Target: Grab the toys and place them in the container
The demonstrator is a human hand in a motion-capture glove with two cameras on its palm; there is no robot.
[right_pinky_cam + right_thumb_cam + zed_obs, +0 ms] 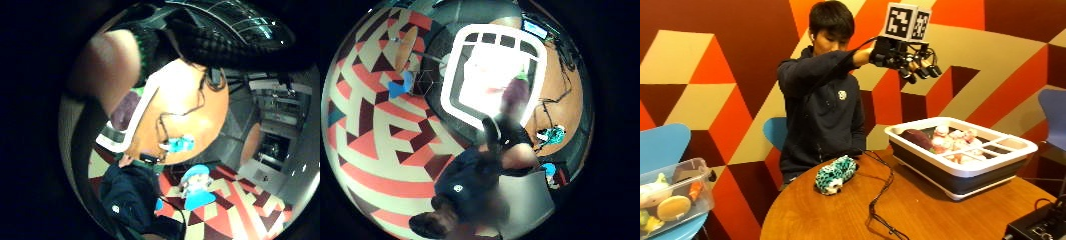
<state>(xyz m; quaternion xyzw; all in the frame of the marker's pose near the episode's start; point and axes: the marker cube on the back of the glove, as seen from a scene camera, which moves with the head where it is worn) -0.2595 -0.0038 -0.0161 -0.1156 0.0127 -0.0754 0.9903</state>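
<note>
Geometric wall point(720, 75) of orange, maroon and cream behind everything, round wooden tabletop point(840, 215) across the lower frame.

Far lower left: clear plastic bin point(673, 197) resting on a blue chair point(660, 142), with toys inside, well apart from the tabletop.

Left of centre on the tabletop: teal-and-white plush toy point(836, 175) lying on its side near the person's torso, apart from everything else on the wood. Just right of it, black cable point(881, 192) trailing across the tabletop toward the lower edge.

Centre: person in a dark top point(823, 110) seated behind the tabletop, right arm raised toward the upper right.

Upper centre-right: gloved right hand point(903, 57) held high in the air, well above the container. Fingers point(923, 70) curled downward, nothing seen gripped in them in the outside view; in the thumb-side palm view a blurred purple shape point(516, 95) sits just beyond the hand over the container, held or not cannot be told.

Right: white-rimmed, dark-walled container point(959, 175) on the tabletop, pink and pale toys point(953, 142) piled inside, a dark purple toy point(916, 137) at its near-left end. Same white rim point(455, 75) filling the thumb-side palm view.

Lower right corner: black box point(1039, 227) at the tabletop edge.
</note>
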